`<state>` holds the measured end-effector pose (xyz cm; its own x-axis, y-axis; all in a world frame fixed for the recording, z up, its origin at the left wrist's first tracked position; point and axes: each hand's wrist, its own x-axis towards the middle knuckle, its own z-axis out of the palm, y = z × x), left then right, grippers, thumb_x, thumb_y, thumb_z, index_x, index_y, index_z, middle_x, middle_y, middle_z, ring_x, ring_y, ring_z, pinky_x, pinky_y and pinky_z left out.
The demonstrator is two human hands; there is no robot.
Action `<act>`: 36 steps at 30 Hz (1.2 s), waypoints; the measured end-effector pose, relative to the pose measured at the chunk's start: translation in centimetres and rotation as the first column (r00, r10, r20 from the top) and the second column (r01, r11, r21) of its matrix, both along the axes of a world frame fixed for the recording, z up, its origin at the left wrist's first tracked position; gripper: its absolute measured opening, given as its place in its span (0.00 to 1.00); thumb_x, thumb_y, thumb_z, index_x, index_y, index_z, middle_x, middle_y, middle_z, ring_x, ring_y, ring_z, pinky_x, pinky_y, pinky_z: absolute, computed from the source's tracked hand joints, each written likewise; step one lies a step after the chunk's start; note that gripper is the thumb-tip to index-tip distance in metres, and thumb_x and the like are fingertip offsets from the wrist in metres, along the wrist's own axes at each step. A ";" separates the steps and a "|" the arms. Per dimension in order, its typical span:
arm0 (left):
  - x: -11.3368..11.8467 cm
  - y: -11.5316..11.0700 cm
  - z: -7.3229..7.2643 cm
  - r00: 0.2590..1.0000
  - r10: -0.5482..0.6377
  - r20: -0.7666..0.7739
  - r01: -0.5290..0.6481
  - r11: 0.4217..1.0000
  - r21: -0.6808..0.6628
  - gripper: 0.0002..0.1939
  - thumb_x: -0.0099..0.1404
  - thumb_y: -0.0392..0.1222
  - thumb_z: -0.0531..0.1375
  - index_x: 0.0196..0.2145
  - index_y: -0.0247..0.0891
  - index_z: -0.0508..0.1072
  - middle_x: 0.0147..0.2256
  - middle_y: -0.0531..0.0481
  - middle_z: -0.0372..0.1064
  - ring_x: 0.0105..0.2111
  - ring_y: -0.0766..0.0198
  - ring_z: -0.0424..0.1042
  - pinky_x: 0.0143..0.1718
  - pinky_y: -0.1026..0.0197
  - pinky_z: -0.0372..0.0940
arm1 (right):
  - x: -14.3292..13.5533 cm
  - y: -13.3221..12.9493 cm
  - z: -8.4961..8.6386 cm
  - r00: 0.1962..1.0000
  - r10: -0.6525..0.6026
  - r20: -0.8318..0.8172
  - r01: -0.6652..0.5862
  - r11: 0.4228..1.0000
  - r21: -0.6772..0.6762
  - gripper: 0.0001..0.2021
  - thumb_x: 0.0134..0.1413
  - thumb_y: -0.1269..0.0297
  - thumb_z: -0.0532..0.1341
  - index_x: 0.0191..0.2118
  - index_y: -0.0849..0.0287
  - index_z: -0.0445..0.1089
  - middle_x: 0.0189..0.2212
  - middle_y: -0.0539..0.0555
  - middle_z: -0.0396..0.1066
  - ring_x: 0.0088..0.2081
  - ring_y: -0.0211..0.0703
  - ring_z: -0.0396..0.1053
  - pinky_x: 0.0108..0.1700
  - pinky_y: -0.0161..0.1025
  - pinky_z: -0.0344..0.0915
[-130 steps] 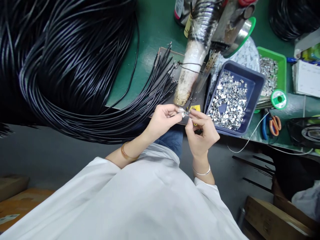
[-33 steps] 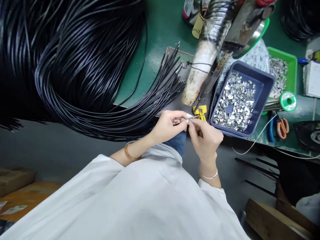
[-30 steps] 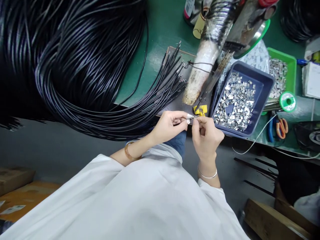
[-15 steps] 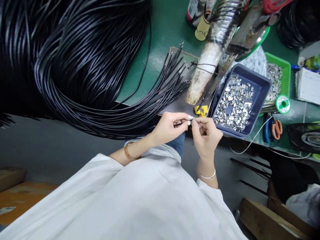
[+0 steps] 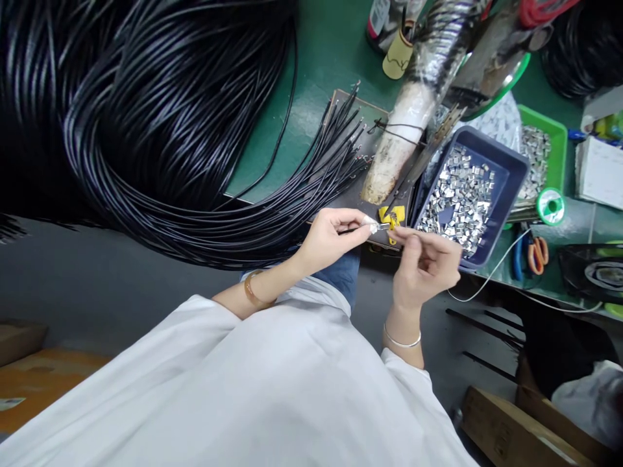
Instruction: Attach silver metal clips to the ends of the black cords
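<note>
My left hand point(image 5: 335, 235) pinches a black cable point(image 5: 346, 231) between thumb and fingertips; white wrapping covers a fingertip. A small silvery metal piece point(image 5: 384, 226) shows at the cable's end, pointing right. My right hand point(image 5: 428, 263) is just right of it, its index finger stretched toward the metal tip and the thumb drawn back; nothing shows between them. Directly behind the metal piece is a yellow tool part point(image 5: 398, 214) at the table edge. A blue tray point(image 5: 511, 170) of small metal clips point(image 5: 455, 201) stands right of it.
A large bundle of black cables point(image 5: 185, 117) covers the left side, its ends lying on a dark board point(image 5: 357, 107). Behind my hands a wrapped white post point(image 5: 396, 139) slants upward. Farther right are a green tray point(image 5: 559, 143), a solder-like spool point(image 5: 551, 206) and orange-handled scissors point(image 5: 538, 253).
My right hand has let go near the cable end and moved right, its fingers loosening. The metal piece at the cable's end now shows. My left hand has stayed nearly in place.
</note>
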<state>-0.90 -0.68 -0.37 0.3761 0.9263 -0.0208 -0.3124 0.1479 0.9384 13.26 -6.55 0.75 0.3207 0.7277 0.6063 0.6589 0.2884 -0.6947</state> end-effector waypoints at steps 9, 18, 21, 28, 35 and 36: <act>0.7 0.8 0.1 0.999 0.039 0.034 -0.038 0.999 -0.038 0.03 0.55 0.35 0.66 0.28 0.32 0.78 0.27 0.50 0.76 0.29 0.70 0.73 0.35 0.66 0.69 | -0.1 0.9 -1.1 0.970 0.011 0.243 -0.020 0.999 0.034 0.06 0.52 0.73 0.64 0.35 0.56 0.69 0.39 0.51 0.77 0.39 0.38 0.75 0.35 0.36 0.72; 1.1 1.1 0.4 0.998 0.064 0.007 -0.064 0.998 -0.013 0.02 0.54 0.34 0.66 0.27 0.32 0.78 0.27 0.51 0.76 0.28 0.70 0.73 0.34 0.67 0.69 | -0.2 1.1 -0.6 0.983 0.000 0.186 -0.002 1.000 0.010 0.06 0.52 0.73 0.65 0.35 0.55 0.71 0.39 0.51 0.76 0.40 0.39 0.75 0.34 0.36 0.73; 1.1 1.1 0.3 0.998 0.052 0.037 -0.051 0.998 -0.038 0.02 0.54 0.34 0.66 0.28 0.32 0.78 0.27 0.51 0.76 0.28 0.71 0.74 0.34 0.68 0.69 | -0.1 1.0 -0.6 0.984 0.027 0.177 -0.034 0.999 0.035 0.07 0.51 0.73 0.65 0.34 0.56 0.70 0.40 0.51 0.76 0.41 0.39 0.75 0.38 0.38 0.75; 0.9 1.1 0.0 0.998 0.030 0.050 -0.026 0.996 -0.091 0.03 0.50 0.32 0.67 0.27 0.32 0.77 0.25 0.53 0.75 0.26 0.72 0.73 0.33 0.70 0.68 | 0.2 0.7 -1.1 0.980 0.093 0.173 -0.100 0.994 0.033 0.08 0.49 0.75 0.64 0.34 0.56 0.68 0.40 0.51 0.76 0.41 0.39 0.76 0.43 0.39 0.76; 1.2 1.0 0.2 0.997 0.060 0.046 -0.057 0.996 -0.063 0.02 0.53 0.34 0.66 0.27 0.32 0.77 0.25 0.53 0.76 0.26 0.72 0.73 0.32 0.70 0.68 | 0.1 0.9 -0.5 0.988 0.103 0.119 -0.103 0.995 -0.005 0.08 0.51 0.75 0.64 0.34 0.55 0.68 0.40 0.51 0.76 0.41 0.39 0.76 0.43 0.41 0.75; 1.2 1.0 0.3 0.997 0.061 0.046 -0.059 0.997 -0.056 0.03 0.53 0.34 0.66 0.27 0.32 0.77 0.25 0.53 0.76 0.26 0.72 0.73 0.32 0.70 0.68 | 0.1 0.9 -0.4 0.988 0.099 0.118 -0.099 0.995 -0.003 0.08 0.51 0.75 0.63 0.34 0.55 0.68 0.40 0.50 0.76 0.41 0.40 0.76 0.43 0.41 0.75</act>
<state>0.32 0.36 -0.07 0.3217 0.9452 -0.0556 -0.3663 0.1784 0.9133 13.35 -5.64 0.32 0.1732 0.7507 0.6375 0.7042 0.3581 -0.6131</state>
